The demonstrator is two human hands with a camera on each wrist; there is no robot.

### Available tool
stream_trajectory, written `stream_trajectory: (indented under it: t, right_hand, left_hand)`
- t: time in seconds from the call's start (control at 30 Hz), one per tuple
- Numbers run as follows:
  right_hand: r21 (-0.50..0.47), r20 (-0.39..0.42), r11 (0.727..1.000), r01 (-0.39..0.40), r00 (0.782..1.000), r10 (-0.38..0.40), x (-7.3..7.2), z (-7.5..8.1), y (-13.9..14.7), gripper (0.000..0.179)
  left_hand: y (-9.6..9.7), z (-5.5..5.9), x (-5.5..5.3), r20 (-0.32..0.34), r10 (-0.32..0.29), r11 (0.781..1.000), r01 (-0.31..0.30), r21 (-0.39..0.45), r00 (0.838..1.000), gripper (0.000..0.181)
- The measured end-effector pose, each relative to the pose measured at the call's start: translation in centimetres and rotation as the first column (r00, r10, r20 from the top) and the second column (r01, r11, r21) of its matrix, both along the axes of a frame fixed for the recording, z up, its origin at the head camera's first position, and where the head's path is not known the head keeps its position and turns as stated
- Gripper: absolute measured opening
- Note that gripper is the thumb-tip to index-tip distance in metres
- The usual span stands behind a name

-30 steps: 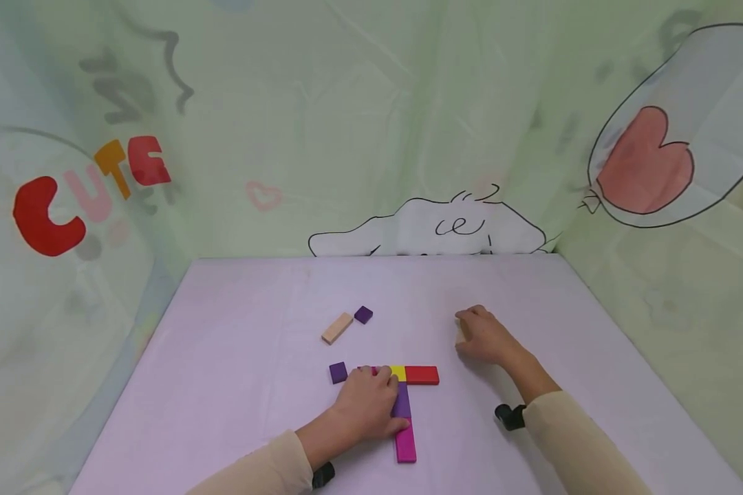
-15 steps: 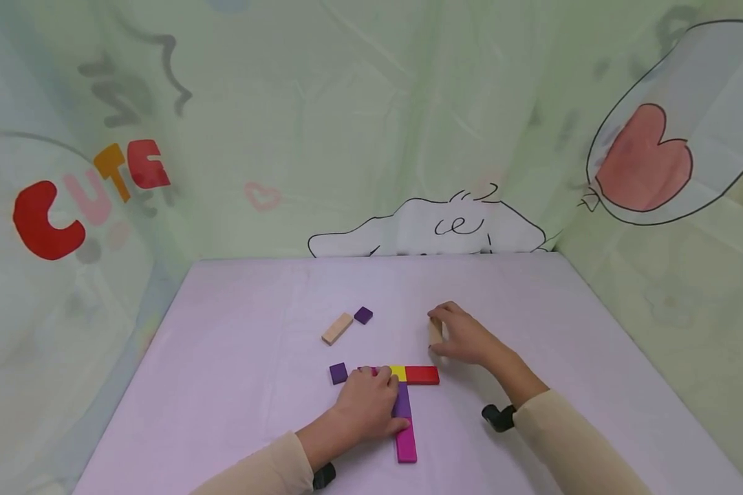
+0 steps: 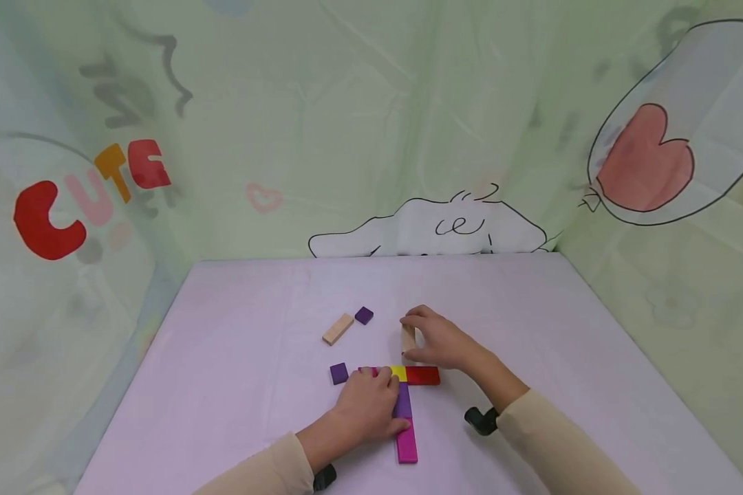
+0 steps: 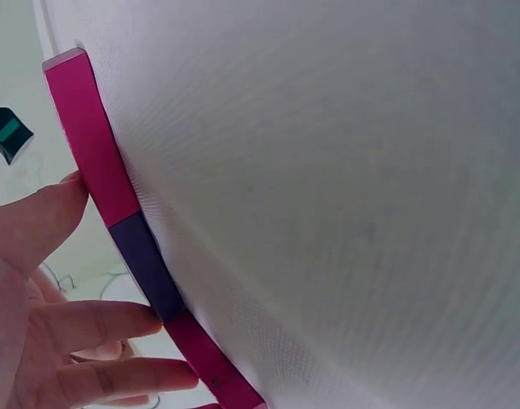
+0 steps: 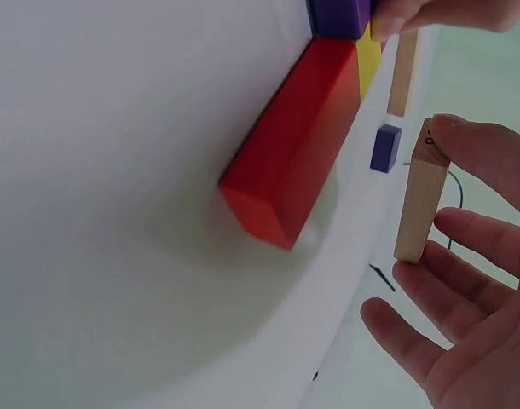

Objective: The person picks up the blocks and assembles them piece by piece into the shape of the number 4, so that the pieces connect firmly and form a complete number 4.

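My right hand (image 3: 441,342) pinches a plain wooden block (image 3: 408,339) between thumb and fingers, just behind the laid-out row. In the right wrist view that wooden block (image 5: 421,198) has small dark marks on one end. My left hand (image 3: 367,407) rests on the T-shaped layout, its fairly straight fingers touching the blocks and partly hiding them. Visible there are a red block (image 3: 422,375), a yellow block (image 3: 398,373), a purple block (image 3: 402,401) and a magenta block (image 3: 406,443). The left wrist view shows the thumb against a magenta block (image 4: 94,141).
Left of the row lies a small dark purple block (image 3: 338,373). Farther back, another dark purple block (image 3: 364,315) sits beside a plain wooden block (image 3: 338,329). The table (image 3: 241,385) meets printed cloth walls (image 3: 371,124) at the back and sides.
My right hand has moved left with the wooden block, from the right of the layout to behind its yellow block. The left hand has stayed in place.
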State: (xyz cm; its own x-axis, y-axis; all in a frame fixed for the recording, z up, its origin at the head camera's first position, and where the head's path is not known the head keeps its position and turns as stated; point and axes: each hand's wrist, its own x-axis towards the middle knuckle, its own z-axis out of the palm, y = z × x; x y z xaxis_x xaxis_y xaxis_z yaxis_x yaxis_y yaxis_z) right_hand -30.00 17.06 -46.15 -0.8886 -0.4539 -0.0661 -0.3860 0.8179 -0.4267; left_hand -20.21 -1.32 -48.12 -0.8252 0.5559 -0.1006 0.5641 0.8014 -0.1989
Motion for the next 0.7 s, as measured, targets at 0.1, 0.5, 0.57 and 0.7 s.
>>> stream_trajectory:
  t: [0.1, 0.5, 0.57, 0.7]
  right_hand:
    - [0.013, 0.023, 1.000, -0.001, 1.000, 0.000, 0.1, -0.2, -0.7, 0.063]
    - [0.014, 0.043, 0.998, -0.053, 0.998, 0.052, 0.0, -1.2, -1.8, 0.054]
    - [0.021, 0.039, 0.998, -0.054, 0.998, 0.053, -0.1, -1.4, -1.8, 0.053]
    - [0.023, 0.033, 0.998, -0.065, 0.997, 0.065, -0.2, -1.6, -1.7, 0.052]
  left_hand:
    - [0.0, 0.1, 0.1, -0.005, -0.002, 1.000, 0.002, 0.006, 1.000, 0.074]
    - [-0.2, -0.2, 0.0, -0.014, -0.010, 1.000, 0.010, 0.017, 1.000, 0.076]
    - [-0.2, -0.3, -0.1, -0.018, -0.014, 1.000, 0.014, 0.016, 1.000, 0.077]
    - [-0.2, -0.3, -0.1, -0.025, -0.011, 1.000, 0.011, 0.008, 1.000, 0.077]
